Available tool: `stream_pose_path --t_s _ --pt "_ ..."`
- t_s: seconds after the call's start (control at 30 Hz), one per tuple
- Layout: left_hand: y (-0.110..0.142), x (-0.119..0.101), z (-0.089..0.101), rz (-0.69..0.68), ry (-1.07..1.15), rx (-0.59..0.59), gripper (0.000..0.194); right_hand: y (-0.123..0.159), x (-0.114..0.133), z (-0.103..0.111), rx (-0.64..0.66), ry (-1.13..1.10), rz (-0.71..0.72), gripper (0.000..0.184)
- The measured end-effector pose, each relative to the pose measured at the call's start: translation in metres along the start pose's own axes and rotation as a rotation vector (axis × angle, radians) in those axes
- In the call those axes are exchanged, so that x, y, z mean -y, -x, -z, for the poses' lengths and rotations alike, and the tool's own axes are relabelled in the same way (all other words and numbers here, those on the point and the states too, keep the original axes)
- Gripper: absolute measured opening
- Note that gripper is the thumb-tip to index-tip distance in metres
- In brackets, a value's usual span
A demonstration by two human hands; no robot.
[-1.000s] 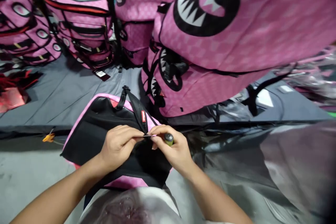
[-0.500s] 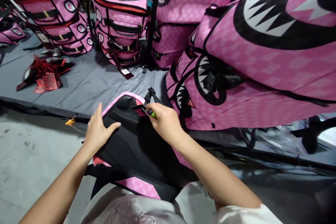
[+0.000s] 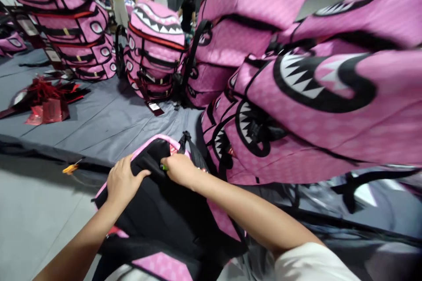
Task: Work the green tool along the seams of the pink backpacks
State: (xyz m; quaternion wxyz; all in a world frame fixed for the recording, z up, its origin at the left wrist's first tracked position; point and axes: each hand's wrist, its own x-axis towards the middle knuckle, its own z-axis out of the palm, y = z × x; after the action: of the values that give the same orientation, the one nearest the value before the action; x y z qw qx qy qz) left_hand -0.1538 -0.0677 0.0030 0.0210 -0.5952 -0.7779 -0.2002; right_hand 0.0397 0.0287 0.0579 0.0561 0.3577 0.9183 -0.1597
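A black-backed backpack (image 3: pixel 154 210) with pink piping lies tilted in front of me, against the table edge. My left hand (image 3: pixel 123 180) rests over its upper left edge, fingers curled on the rim and thumb spread across the black panel. Near the bag's top, my right hand (image 3: pixel 180 170) is closed around a small tool with a green end (image 3: pixel 164 167); its kind is mostly hidden by the fingers. A red label (image 3: pixel 172 149) shows just beyond that hand, by the top strap (image 3: pixel 185 138).
Stacked pink backpacks with shark-mouth prints (image 3: pixel 313 140) crowd the right. More stacks stand at the back (image 3: pixel 156 48) and left (image 3: pixel 81 48). Red-stringed tags (image 3: pixel 49 105) lie on the grey-covered table (image 3: pixel 95 118). An orange clip (image 3: pixel 70 168) hangs at its edge. People stand far off.
My right hand has moved left across the top of the bag with the green-ended tool. The dark flat piece beside it is no longer visible. My left hand's fingers now curl over the rim.
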Motion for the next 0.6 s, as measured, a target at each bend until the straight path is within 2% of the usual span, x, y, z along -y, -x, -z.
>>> stream_pose_path --t_s 0.1,0.2,0.3,0.4,0.5,0.6 --pt "0.001 0.01 -0.009 -0.056 0.016 -0.071 0.063 0.004 0.003 0.006 -0.08 0.014 -0.015 0.028" --pt "0.002 0.015 -0.015 -0.096 0.059 -0.121 0.062 -0.008 0.008 0.006 -0.171 -0.139 -0.019 0.031" --pt "0.0 0.018 -0.018 -0.105 0.089 -0.166 0.06 -0.032 0.017 0.005 -0.146 -0.25 0.035 0.028" --pt "-0.002 0.023 -0.019 -0.102 0.099 -0.168 0.062 -0.049 0.023 0.009 -0.116 -0.244 0.06 0.025" --pt "-0.003 0.027 -0.017 -0.074 0.122 -0.096 0.061 -0.045 0.023 0.016 -0.11 -0.131 0.132 0.022" --pt "-0.003 0.026 -0.01 0.061 0.123 0.013 0.057 -0.02 0.014 0.015 -0.032 0.157 0.224 0.02"
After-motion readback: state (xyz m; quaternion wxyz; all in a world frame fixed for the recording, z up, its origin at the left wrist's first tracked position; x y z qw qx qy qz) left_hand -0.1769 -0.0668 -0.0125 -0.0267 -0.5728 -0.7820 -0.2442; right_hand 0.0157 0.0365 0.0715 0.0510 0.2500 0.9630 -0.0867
